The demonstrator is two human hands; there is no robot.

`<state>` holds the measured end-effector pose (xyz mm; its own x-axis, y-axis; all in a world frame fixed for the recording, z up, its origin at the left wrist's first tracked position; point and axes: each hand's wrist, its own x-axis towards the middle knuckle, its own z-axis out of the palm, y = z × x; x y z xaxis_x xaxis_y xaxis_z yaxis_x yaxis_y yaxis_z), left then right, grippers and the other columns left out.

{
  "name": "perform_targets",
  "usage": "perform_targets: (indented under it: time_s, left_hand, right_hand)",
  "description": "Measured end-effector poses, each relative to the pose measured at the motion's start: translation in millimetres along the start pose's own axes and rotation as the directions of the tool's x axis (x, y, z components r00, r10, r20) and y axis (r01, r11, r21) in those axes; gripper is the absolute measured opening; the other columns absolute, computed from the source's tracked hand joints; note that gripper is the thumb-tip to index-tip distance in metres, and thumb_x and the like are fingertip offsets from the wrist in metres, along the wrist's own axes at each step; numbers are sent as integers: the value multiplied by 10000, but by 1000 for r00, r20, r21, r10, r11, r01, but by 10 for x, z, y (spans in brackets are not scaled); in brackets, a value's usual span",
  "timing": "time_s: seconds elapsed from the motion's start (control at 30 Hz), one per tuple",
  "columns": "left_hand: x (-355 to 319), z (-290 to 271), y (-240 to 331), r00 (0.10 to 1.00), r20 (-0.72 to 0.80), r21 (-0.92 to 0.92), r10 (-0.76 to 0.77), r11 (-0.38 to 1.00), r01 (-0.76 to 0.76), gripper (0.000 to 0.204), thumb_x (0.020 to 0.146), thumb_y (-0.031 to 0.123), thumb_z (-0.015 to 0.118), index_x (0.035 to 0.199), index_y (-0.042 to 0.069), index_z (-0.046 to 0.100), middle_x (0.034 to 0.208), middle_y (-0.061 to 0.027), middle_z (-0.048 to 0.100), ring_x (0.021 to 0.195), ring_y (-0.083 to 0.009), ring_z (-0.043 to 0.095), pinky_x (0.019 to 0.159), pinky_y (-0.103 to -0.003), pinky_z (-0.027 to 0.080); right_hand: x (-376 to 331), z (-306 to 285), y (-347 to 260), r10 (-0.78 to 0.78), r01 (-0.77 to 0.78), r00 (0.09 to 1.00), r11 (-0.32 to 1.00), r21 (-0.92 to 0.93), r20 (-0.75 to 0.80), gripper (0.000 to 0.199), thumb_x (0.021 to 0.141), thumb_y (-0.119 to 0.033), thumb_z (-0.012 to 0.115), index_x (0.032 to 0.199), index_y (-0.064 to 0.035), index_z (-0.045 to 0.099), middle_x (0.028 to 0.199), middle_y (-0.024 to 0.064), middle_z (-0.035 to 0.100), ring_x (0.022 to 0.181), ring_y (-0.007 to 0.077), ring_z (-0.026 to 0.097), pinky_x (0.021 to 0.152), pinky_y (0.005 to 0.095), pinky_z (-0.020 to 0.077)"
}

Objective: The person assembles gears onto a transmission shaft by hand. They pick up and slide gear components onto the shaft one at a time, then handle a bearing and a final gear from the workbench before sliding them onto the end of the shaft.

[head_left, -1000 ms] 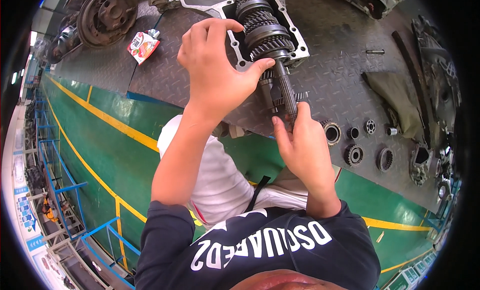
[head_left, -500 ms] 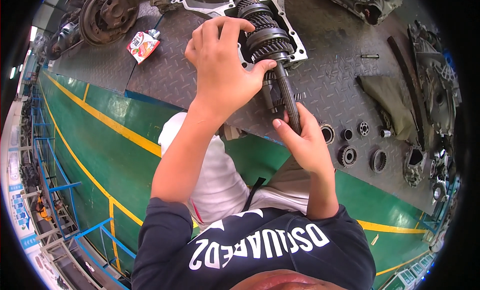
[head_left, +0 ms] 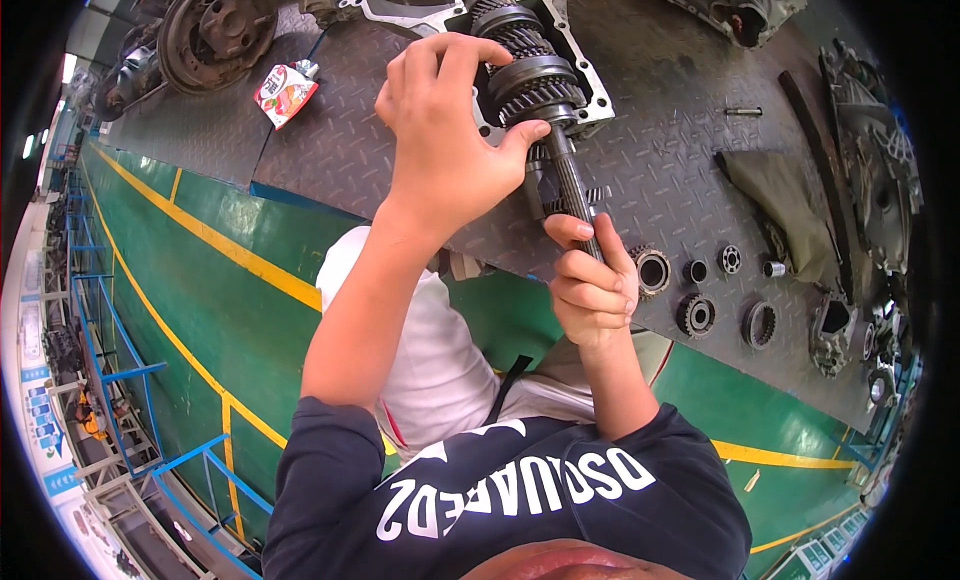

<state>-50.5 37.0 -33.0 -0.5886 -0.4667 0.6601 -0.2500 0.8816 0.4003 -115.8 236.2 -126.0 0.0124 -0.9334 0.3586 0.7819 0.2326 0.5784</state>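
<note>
A metal gear shaft with several helical gears lies in an open gearbox housing; its splined end sticks out toward me. My left hand is closed around the gears' left side, with the thumb by the shaft's collar and a fingertip on the upper gears. Around the splined end, my right hand is closed, its fingers curled and the tip partly hidden. Beneath the shaft, a smaller geared part shows in part. Just right of my right hand lies a toothed ring.
More rings and a bearing lie on the checkered steel table. An olive cloth, a dark bar and a small pin are farther right. At left sit a red-and-white pouch and a rusty drum.
My right hand has turned and shifted slightly down and left, its fingers now curled around the shaft's end, uncovering the toothed ring. My left hand stays almost in place on the gears.
</note>
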Motion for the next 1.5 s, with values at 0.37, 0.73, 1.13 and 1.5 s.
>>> perform_targets:
  time_s: [0.37,0.73,1.13,1.5]
  left_hand:
    - [66,110,5,993,-106,-4,60,998,-61,667,600,288,1030,1165,180,693,1223,-36,643,1204,-296,570,1040,-477,391]
    - [58,135,20,995,-101,-11,23,1000,-24,677,605,314,1031,1175,187,688,1236,-35,628,1214,-298,562,1058,-477,378]
    - [44,-47,5,996,-50,-20,-78,997,77,694,595,189,1022,1192,151,670,1212,-44,660,1230,-317,585,1065,-476,438]
    - [43,-32,0,997,-40,-22,-62,998,61,680,605,196,1021,1188,146,674,1216,-47,666,1218,-321,588,1056,-478,447]
  right_hand:
    - [73,437,352,-739,-598,672,-499,-627,-53,265,1136,-248,586,1141,-4,482,708,140,636,482,288,591,457,440,440]
    - [-16,580,135,-684,-497,719,-387,-777,-120,215,1147,-252,567,1103,-56,493,644,69,532,454,201,480,406,362,361]
    - [107,-331,75,64,-63,992,998,-14,111,270,1198,-384,396,1152,-118,378,720,51,429,540,127,456,385,237,369]
    - [172,396,416,-566,-424,678,221,-878,-470,226,1185,-290,479,1084,-92,438,639,-7,423,451,92,331,376,297,291]
